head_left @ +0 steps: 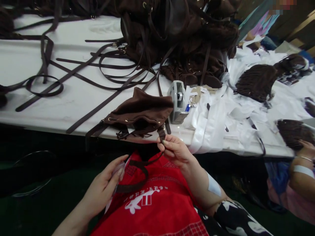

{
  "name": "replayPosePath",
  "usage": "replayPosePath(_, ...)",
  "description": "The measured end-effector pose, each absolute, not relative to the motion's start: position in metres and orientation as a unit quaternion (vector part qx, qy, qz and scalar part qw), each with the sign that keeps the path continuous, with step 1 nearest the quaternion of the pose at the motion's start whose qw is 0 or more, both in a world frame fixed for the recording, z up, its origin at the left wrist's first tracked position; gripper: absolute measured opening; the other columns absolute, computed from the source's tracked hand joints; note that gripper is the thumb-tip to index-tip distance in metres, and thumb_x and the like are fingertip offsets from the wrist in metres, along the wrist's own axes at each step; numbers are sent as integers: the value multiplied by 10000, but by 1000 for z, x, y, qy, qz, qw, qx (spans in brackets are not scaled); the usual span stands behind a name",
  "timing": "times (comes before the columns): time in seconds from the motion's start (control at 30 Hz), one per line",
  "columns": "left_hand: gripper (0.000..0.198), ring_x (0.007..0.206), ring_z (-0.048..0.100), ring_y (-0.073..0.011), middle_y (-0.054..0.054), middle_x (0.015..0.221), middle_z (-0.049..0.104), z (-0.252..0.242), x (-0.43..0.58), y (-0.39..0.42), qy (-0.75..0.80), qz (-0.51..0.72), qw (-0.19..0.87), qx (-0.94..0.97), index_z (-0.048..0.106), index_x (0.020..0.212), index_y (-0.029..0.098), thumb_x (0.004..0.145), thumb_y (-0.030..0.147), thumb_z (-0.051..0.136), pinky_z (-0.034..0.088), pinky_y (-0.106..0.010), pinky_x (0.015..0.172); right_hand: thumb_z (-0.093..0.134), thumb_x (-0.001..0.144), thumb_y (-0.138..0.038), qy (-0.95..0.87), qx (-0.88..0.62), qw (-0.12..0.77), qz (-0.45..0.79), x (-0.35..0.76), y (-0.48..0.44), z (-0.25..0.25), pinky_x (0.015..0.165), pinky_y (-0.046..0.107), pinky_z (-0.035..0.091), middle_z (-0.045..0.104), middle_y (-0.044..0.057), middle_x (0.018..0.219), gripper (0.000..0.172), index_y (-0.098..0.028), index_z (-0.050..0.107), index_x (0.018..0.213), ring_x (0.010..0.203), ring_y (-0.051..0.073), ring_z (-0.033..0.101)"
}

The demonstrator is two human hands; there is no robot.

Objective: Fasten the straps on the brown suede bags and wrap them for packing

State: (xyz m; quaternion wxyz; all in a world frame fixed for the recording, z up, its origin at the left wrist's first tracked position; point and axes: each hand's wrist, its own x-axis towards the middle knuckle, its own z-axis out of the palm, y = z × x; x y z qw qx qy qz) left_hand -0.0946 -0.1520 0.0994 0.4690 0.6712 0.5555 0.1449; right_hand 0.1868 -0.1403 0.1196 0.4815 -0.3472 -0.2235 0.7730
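A dark brown drawstring bag lies at the table's front edge, its gathered opening with metal eyelets facing me. From its right side a narrow brown strap hangs down and loops in front of my red apron. My right hand pinches this strap close to where it joins the bag. Lower on the left, my left hand is closed on a thin, pale, see-through sheet, with fingers and thumb pressed together. The strap's lower end runs up to that hand; whether it is gripped there is hidden.
Right of the bag stands a grey tape dispenser. Behind is a heap of brown bags, with long straps trailing over the white table. White wrapping covers the right side, where a co-worker's hand touches a brown pleated piece.
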Motion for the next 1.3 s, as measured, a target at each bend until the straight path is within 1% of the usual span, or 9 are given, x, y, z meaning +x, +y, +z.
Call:
replayPosePath(0.3,428,1031,704,-245,-78,1132,748,114,-61,-149,507,167,531,658,733,1121,222,910,507,492,549,-347,953,719,821,-351,-209,-283,487,800,188,-138,134,348,154,137,550,-55,725,237,-191,664,987,385,-3,162)
replayPosePath(0.4,453,1049,688,-254,-100,1139,738,122,-47,-143,502,201,541,644,723,1128,192,926,518,480,532,-366,967,661,870,-389,-312,-353,472,745,178,-141,137,409,160,284,620,-23,769,237,-195,685,1003,432,25,312)
replayPosePath(0.5,452,958,692,-251,-102,1045,748,133,-29,-135,467,228,566,640,709,1117,162,920,513,503,552,-344,861,655,870,-337,-480,-444,465,597,163,-145,139,679,241,475,646,14,841,159,-201,717,923,712,116,551)
replayPosePath(0.57,409,845,680,-228,-80,926,744,138,-18,-130,431,242,594,635,712,1061,148,899,489,555,546,-314,764,657,855,-258,-564,-484,461,485,157,-147,142,798,281,475,621,26,863,84,-200,717,842,860,156,568)
replayPosePath(0.8,394,584,486,-115,10,627,545,136,-3,-123,350,325,698,534,562,673,156,902,475,529,407,-229,562,585,899,-216,-674,-499,406,364,175,-151,158,795,312,507,654,48,909,130,-199,690,974,856,171,613)
replayPosePath(0.97,366,573,437,-113,24,609,489,170,-20,-116,357,330,483,728,495,638,181,963,333,425,362,-236,568,686,785,-221,-707,-586,374,132,187,-139,168,1005,463,463,514,121,1396,589,-235,529,1353,1224,288,515)
replayPosePath(1.07,314,592,470,-123,16,632,524,208,-35,-115,354,344,321,808,512,669,188,959,256,413,371,-244,595,695,771,-225,-758,-548,343,80,180,-126,178,1120,505,350,488,100,1450,730,-244,428,1450,1341,301,415)
replayPosePath(1.2,259,636,517,-144,-12,691,583,247,-49,-116,353,349,193,846,535,723,186,948,233,416,386,-256,608,634,820,-218,-761,-540,342,107,156,-120,192,996,469,435,662,111,1191,542,-201,534,1352,1102,283,581)
replayPosePath(1.3,257,687,547,-164,-35,737,611,262,-54,-118,358,329,148,861,561,771,176,956,242,395,402,-273,640,585,869,-236,-740,-509,361,249,134,-130,194,861,388,473,700,73,1025,276,-208,657,1134,937,241,614)
